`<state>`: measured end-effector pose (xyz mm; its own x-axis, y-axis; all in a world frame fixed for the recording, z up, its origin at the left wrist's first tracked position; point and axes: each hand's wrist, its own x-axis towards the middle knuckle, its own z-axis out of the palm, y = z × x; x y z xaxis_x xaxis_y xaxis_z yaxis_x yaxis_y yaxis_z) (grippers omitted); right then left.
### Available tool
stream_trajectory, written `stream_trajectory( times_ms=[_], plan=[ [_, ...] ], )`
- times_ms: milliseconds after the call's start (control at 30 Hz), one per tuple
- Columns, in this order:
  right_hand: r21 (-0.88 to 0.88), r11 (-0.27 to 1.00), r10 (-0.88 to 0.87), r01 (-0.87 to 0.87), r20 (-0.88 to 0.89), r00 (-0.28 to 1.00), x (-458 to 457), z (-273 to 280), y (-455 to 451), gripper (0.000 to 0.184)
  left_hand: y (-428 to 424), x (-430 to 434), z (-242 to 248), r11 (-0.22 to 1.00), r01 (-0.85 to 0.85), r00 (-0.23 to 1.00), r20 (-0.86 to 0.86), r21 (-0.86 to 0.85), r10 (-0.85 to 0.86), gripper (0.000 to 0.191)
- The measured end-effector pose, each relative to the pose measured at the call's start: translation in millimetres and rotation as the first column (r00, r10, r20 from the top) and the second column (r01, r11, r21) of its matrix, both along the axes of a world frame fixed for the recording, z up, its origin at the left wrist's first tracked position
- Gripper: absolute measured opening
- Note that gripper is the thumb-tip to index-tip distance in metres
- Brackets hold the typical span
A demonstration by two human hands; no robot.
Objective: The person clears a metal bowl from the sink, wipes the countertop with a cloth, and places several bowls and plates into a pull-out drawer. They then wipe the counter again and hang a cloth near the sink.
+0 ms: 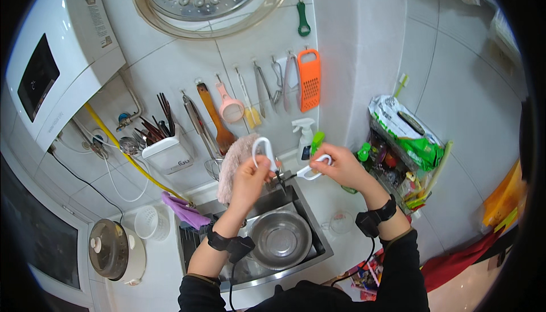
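Above the back of the sink, my left hand (249, 180) grips one white loop handle (268, 152) of what looks like kitchen scissors. To its right, my right hand (343, 166) has the other white loop handle (306, 174) pinched between thumb and fingers. The handles are spread wide apart, and short dark blade parts point toward each other between them. Whether the two halves are joined there I cannot tell. Below my hands, a round metal basin (281, 239) sits in the stainless steel sink (320, 250). A pink fluffy cloth (239, 163) hangs just behind my left hand.
A spray bottle (304, 139) stands near my right hand, with a clear glass mug (340, 222) on the counter below. Purple cloth (185, 209) drapes over the sink's left corner. Farther left are a white basket (151, 223) and an electric cooker (115, 250). An orange grater (309, 81) hangs on the wall.
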<state>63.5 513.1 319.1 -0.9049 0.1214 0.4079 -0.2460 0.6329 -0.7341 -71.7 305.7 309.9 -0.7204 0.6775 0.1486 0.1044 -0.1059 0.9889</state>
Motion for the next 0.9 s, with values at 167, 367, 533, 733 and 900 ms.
stream_trajectory(
  times_ms=[167, 367, 533, 733, 900],
  plan=[
    [0.23, 0.955, -0.074, 0.186, -0.425, 0.902, -16.5, -17.6, -14.0, 0.029, 34.0, -7.9, 32.1, 0.973, -0.084, 0.996, -0.019, 0.216, 0.091, 0.02],
    [0.002, 0.967, -0.239, 0.254, -0.335, 0.912, -59.1, -12.0, -23.0, 0.03, 74.3, -5.7, 51.0, 0.953, -0.075, 0.996, -0.018, 0.293, 0.084, 0.023],
    [-0.379, 0.9, -0.348, 0.214, -0.332, 0.877, -133.7, 24.8, 46.3, 0.025, 77.7, -18.6, 70.8, 0.937, -0.187, 0.917, -0.29, 0.296, 0.274, 0.081],
    [-0.284, 0.833, -0.547, 0.475, -0.554, 0.627, -219.0, 85.7, 134.5, 0.026, 82.5, -17.8, 69.8, 0.945, -0.181, 0.829, -0.475, 0.273, 0.296, 0.07],
    [-0.251, 0.805, -0.573, 0.538, -0.563, 0.595, -244.4, 105.4, 162.2, 0.027, 81.2, -27.5, 64.5, 0.944, -0.228, 0.857, -0.41, 0.239, 0.311, 0.06]
  ],
)
